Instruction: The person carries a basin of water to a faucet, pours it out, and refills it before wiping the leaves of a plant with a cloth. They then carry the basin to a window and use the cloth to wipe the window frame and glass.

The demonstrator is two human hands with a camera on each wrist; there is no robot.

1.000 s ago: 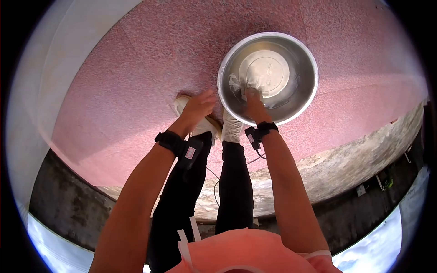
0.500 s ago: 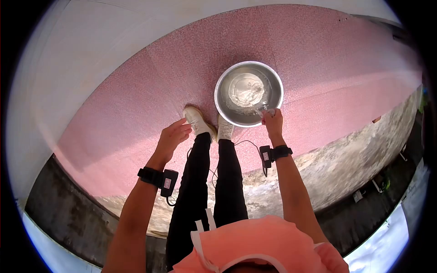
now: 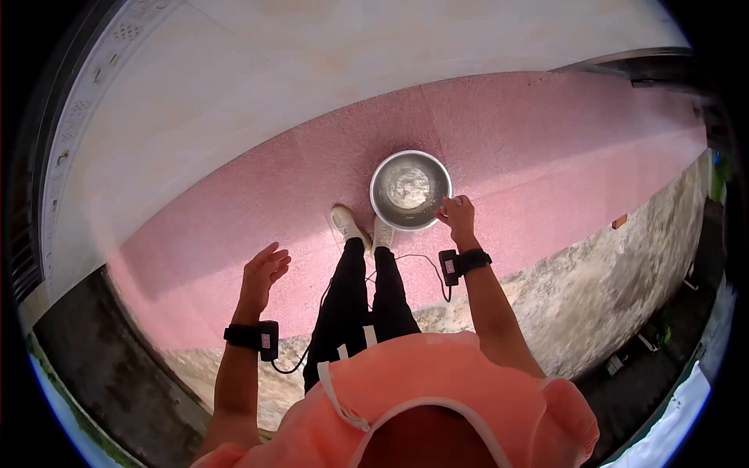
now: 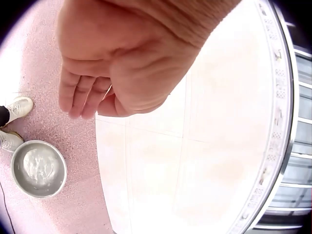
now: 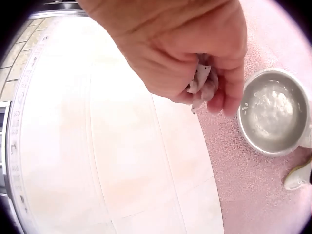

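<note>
My right hand point(image 3: 459, 218) grips a small wet, pale cloth point(image 5: 204, 80) with dark specks, bunched between thumb and fingers in the right wrist view. A metal basin point(image 3: 377, 195) of water stands on the pink floor, its surface rippled; the right hand is above and beside its right rim in the head view. My left hand point(image 3: 264, 277), also seen in the left wrist view point(image 4: 117, 63), is held in the air away from the basin, fingers loosely bent and holding nothing.
Two feet in white shoes point(image 3: 348, 225) stand against the basin's near side. A pale tiled wall or floor point(image 3: 312, 54) curves beyond the pink floor point(image 3: 289, 179). A cable point(image 3: 421, 256) hangs near the legs, and a reddish block point(image 3: 619, 221) lies at the right.
My right hand has come up out of the basin with the cloth. My left hand has moved away to the left. The basin looks smaller and lower in view.
</note>
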